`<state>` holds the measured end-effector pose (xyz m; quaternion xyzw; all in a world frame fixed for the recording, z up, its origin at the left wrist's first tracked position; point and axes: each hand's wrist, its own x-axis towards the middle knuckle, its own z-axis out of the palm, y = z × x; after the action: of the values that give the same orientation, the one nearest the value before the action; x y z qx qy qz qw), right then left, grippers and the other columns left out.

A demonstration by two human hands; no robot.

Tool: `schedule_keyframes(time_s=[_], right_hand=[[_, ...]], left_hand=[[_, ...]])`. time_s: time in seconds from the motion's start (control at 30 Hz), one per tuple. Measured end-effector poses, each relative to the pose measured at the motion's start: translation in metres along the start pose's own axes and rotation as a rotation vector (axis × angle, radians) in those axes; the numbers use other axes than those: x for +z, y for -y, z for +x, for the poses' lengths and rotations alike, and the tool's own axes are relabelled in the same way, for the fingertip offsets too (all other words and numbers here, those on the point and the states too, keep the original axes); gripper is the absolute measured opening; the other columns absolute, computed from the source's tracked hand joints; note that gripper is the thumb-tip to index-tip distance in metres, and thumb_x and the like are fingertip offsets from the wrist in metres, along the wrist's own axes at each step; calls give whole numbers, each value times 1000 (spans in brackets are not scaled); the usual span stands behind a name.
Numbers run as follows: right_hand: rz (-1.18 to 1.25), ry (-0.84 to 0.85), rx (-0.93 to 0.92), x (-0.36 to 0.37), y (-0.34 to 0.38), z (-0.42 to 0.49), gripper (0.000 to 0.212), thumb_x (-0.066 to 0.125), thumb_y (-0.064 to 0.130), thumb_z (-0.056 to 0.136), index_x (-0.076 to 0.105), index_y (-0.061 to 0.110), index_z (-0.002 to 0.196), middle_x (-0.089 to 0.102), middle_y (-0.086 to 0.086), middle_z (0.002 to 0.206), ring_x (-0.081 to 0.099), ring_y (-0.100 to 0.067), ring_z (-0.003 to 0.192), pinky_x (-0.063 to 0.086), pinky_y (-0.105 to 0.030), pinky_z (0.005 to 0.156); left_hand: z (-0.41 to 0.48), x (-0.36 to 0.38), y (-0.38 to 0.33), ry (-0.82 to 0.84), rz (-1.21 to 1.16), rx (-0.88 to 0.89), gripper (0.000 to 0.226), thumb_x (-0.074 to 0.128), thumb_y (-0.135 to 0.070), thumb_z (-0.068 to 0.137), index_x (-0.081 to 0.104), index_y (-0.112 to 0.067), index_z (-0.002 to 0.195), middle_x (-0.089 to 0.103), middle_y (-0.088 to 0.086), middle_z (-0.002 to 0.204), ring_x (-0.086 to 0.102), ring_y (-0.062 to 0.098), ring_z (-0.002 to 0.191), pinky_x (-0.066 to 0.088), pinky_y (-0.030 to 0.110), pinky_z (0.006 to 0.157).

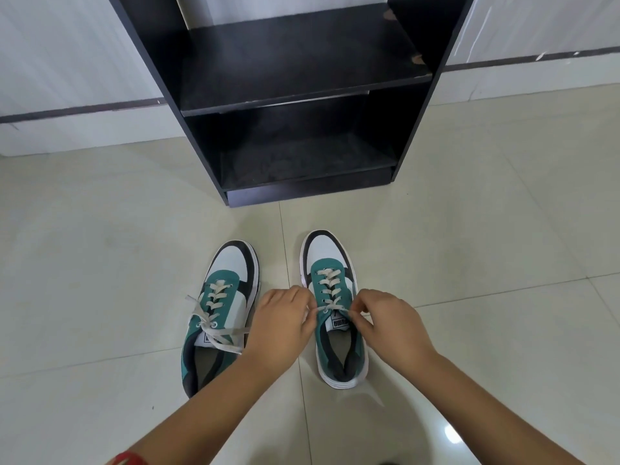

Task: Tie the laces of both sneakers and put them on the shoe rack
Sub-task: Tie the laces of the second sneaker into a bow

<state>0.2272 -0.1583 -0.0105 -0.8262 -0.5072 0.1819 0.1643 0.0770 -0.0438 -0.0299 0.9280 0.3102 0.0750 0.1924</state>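
While both sneakers stand side by side on the tiled floor [469,229], toes toward 12 o'clock, work is confined to the right sneaker [335,297], at about 5 o'clock of the frame centre. The left hand [285,322] and right hand [391,318] meet over its top eyelets, each with fingers pinched on an end of the white lace [330,288] just above the tongue label; the ends themselves are mostly hidden inside the grips, so whether a knot has begun cannot be told. The left sneaker [221,307], at 7 o'clock, is untouched: its lace ends [218,333] lie loose, one trailing toward 10 o'clock, the other crossing the collar toward 3 o'clock.

Handling, as judged: the flat woven lace is soft and limp, holds no shape unaided, and is best taken near its free ends, with tension kept so a knot cannot slacken. Each sneaker looks light, with a pliable fabric upper over a firmer rubber sole; a hold at the heel collar or across the laced throat should carry it without crushing it.

The black shoe rack [302,102] stands at 12 o'clock, well apart from the sneakers, both visible shelves bare. A red band [131,459] shows on the left wrist.
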Motion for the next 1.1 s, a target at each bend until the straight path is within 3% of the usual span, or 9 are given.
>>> schedule_keyframes(time_s=[0.13,0.23,0.4,0.63,0.7,0.77,0.9,1.0,1.1], right_hand=[[-78,21,-6,2,1,0,22,42,29,95,57,17,106,67,-4,95,58,-25,90,46,-35,68],[-145,48,2,3,-6,1,27,38,29,96,62,16,100,67,-3,96,56,-23,93,41,-32,65],[-92,76,98,8,-16,-2,27,37,31,96,61,18,98,66,1,101,61,-22,89,39,-29,62],[-28,99,122,9,-21,-2,25,39,31,96,61,19,93,67,1,100,62,-23,87,43,-31,64],[-32,119,123,10,-21,-2,24,40,30,95,61,19,93,67,2,99,62,-23,86,43,-31,65],[29,147,125,10,-21,-4,22,41,29,94,60,17,90,65,1,93,59,-20,81,44,-33,66],[434,121,172,10,-19,-5,18,47,21,92,56,18,77,56,3,86,55,-14,80,42,-30,73],[817,78,236,9,-9,-1,20,48,20,94,65,14,83,63,4,94,58,-10,90,43,-27,85],[1032,107,222,3,7,3,25,44,16,97,60,2,82,67,-2,83,61,-5,81,44,-12,78]], left_hand=[[-1,1,3,-50,63,60,9,71,-18,77,69,-22,85,67,-7,75,62,17,71,52,33,73],[1,1,11,-65,133,119,8,75,-17,74,73,-21,80,64,-5,71,60,20,68,51,32,70],[-2,8,19,-6,116,61,8,73,-14,77,73,-22,79,65,-4,71,61,20,63,51,34,69],[-1,8,21,26,75,28,6,68,-16,82,73,-20,83,67,-2,77,61,21,65,53,36,76],[-2,8,22,69,21,1,13,58,-20,89,71,-20,90,67,-3,87,60,20,75,45,33,87],[-6,7,23,136,-103,-28,19,46,-22,96,65,-17,96,63,-5,97,55,14,86,35,29,97],[-13,-9,3,251,-845,-333,28,33,-17,101,60,-9,106,60,-2,90,59,-1,85,37,11,86],[-10,-13,-12,250,-1125,-450,35,30,-22,101,64,-21,94,68,-10,84,62,10,74,40,23,88],[-1,-18,-18,234,-1302,-482,30,30,-24,101,52,-17,81,71,-2,99,57,16,65,48,27,79]])
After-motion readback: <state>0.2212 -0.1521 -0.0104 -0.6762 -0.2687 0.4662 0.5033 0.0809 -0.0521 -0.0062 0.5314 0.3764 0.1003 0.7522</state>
